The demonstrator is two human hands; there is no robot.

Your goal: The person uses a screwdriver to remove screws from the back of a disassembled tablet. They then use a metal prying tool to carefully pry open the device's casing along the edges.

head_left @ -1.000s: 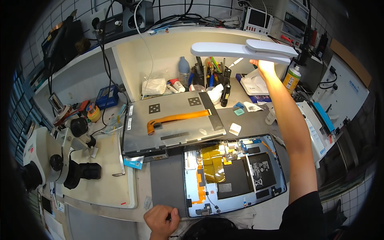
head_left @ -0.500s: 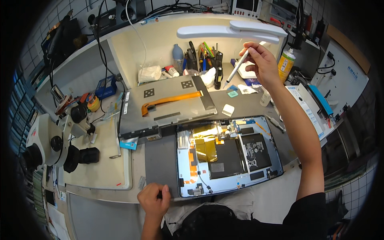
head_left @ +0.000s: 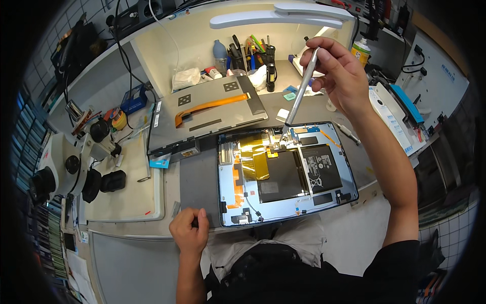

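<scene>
A slim silver pen-shaped tool (head_left: 301, 91), dark toward its thin tip, is pinched in my right hand (head_left: 342, 76). It slants down to the upper edge of an opened tablet (head_left: 276, 207), and its tip is at the circuit board (head_left: 289, 141) there. I cannot tell whether it touches. Inside the tablet's blue-grey housing are a black battery (head_left: 324, 164), gold tape (head_left: 260, 164) and an orange flex cable (head_left: 237, 175). Curled and with nothing visible in it, my left hand (head_left: 190, 230) rests by the bench's front edge, left of the tablet.
A detached screen panel (head_left: 207, 111) with an orange ribbon cable leans behind the tablet on a small box (head_left: 187, 151). At left stands a microscope (head_left: 63, 162) over a pale mat (head_left: 126, 195). A screwdriver (head_left: 346, 133) lies right of the tablet. The white lamp (head_left: 278, 19) hangs above.
My right hand has brought the pen-shaped tool down and toward me, from above the bench to the tablet's board. My left hand stays curled near the edge. The whole view has shifted slightly.
</scene>
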